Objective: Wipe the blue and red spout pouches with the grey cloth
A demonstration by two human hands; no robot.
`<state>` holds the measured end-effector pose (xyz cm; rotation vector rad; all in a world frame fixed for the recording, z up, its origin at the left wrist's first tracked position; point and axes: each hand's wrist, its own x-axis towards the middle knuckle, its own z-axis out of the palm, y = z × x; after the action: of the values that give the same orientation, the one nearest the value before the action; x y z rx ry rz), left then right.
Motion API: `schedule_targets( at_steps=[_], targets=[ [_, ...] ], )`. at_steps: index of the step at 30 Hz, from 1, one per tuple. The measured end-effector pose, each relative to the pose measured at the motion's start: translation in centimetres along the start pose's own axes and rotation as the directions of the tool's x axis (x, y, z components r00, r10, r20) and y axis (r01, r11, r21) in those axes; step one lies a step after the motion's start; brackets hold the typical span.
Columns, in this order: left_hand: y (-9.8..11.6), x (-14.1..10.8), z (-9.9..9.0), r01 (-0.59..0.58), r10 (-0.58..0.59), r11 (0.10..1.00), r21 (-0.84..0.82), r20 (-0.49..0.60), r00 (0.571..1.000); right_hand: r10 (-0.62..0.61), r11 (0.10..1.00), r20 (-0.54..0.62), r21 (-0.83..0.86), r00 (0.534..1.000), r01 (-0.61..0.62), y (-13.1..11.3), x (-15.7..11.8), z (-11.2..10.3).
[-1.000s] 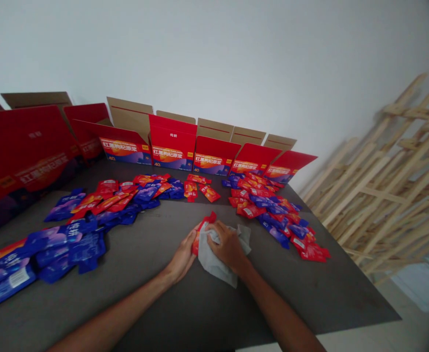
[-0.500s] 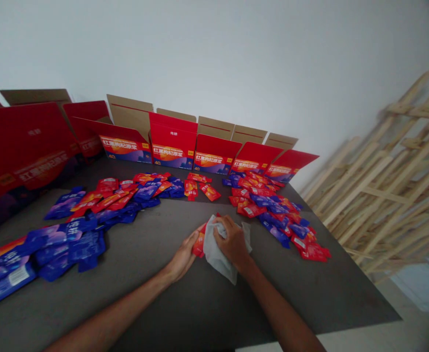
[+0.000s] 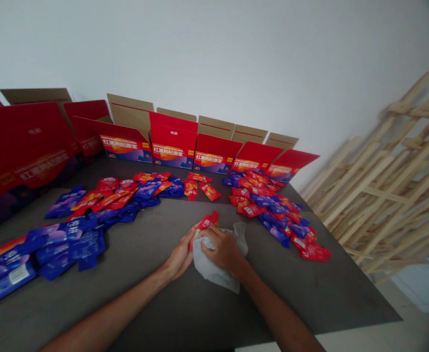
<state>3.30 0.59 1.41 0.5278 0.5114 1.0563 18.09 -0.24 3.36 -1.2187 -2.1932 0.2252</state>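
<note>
Over the middle of the dark table, my left hand (image 3: 181, 254) grips a red sachet (image 3: 209, 220) from its left side. The sachet's top end sticks up past my fingers; its lower part is covered. My right hand (image 3: 222, 250) is closed on a thin white cloth (image 3: 214, 278) and presses it against the sachet's face. The cloth's loose edges hang below and to the right of my wrist. Beyond my hands lie a few loose red sachets (image 3: 210, 191).
Red and blue sachets (image 3: 276, 210) are heaped on the right, with another heap (image 3: 126, 198) at left. Blue sachets (image 3: 71, 249) lie nearer. Opened red cartons (image 3: 173, 142) line the back by the wall. Wooden frames (image 3: 383, 190) lean beyond the table's right edge.
My right hand and the cloth have slid down and left along the sachet, baring its top end. My left hand stays nearly in place, still gripping the sachet.
</note>
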Motion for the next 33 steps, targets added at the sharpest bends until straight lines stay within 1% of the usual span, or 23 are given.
schedule_targets(
  at_steps=[3, 4, 6, 8, 10, 13, 15, 17, 18, 20, 23, 26, 29, 33],
  targets=[
    [0.1, 0.0, 0.4, -0.002, 0.002, 0.999, -0.037, 0.019, 1.0, 0.115, 0.993, -0.16, 0.012, 0.98, -0.115, 1.2, 0.4, -1.0],
    [0.1, 0.0, 0.4, 0.001, 0.0, 0.999, -0.049, 0.018, 1.0, 0.139, 0.99, -0.194, 0.018, 0.971, -0.138, 1.5, 0.5, -1.3],
    [0.0, 0.0, 0.4, 0.01, -0.009, 0.998, -0.067, 0.022, 1.0, 0.159, 0.987, -0.22, 0.028, 0.962, -0.157, 2.0, 0.7, -1.8],
    [0.0, 0.1, 0.2, 0.016, -0.014, 0.997, -0.079, 0.03, 0.999, 0.152, 0.988, -0.205, 0.031, 0.967, -0.149, 2.0, 0.7, -1.9],
    [-0.1, 0.2, 0.0, 0.019, -0.016, 0.996, -0.09, 0.028, 0.999, 0.113, 0.994, -0.155, 0.031, 0.981, -0.109, 1.7, 0.6, -1.7],
    [0.0, 0.4, -0.4, 0.018, -0.019, 0.993, -0.118, 0.0, 1.0, -0.003, 0.999, -0.023, 0.038, 1.0, 0.004, 1.0, 0.3, -1.3],
    [0.2, 0.6, -0.4, 0.02, -0.023, 0.99, -0.143, -0.016, 1.0, -0.067, 0.997, 0.061, 0.05, 0.996, 0.064, 0.6, 0.1, -1.1],
    [0.3, 0.7, -0.3, 0.026, -0.03, 0.987, -0.161, -0.022, 0.999, -0.093, 0.994, 0.106, 0.062, 0.99, 0.087, 0.4, 0.1, -1.1],
    [0.4, 0.7, -0.2, 0.03, -0.035, 0.986, -0.167, -0.027, 0.999, -0.082, 0.995, 0.106, 0.061, 0.991, 0.076, 0.5, 0.1, -1.1],
    [0.5, 0.6, 0.0, 0.036, -0.045, 0.984, -0.173, -0.048, 0.998, -0.023, 0.999, 0.069, 0.043, 0.997, 0.02, 0.7, 0.2, -1.2],
    [0.5, 0.5, 0.3, 0.052, -0.065, 0.983, -0.177, -0.067, 0.996, 0.102, 0.995, -0.064, 0.01, 0.993, -0.102, 1.5, 0.4, -1.5],
    [0.6, 0.2, 0.6, 0.076, -0.085, 0.981, -0.177, -0.045, 0.995, 0.169, 0.985, -0.167, 0.008, 0.971, -0.17, 2.2, 0.6, -1.6],
    [0.6, 0.3, 0.5, 0.077, -0.084, 0.982, -0.173, -0.034, 0.996, 0.166, 0.986, -0.155, 0.015, 0.974, -0.165, 2.3, 0.6, -1.7],
    [0.3, 0.7, -0.4, 0.04, -0.048, 0.986, -0.163, -0.042, 0.998, 0.096, 0.995, -0.052, 0.034, 0.994, -0.094, 1.4, 0.4, -1.7]
  ],
)
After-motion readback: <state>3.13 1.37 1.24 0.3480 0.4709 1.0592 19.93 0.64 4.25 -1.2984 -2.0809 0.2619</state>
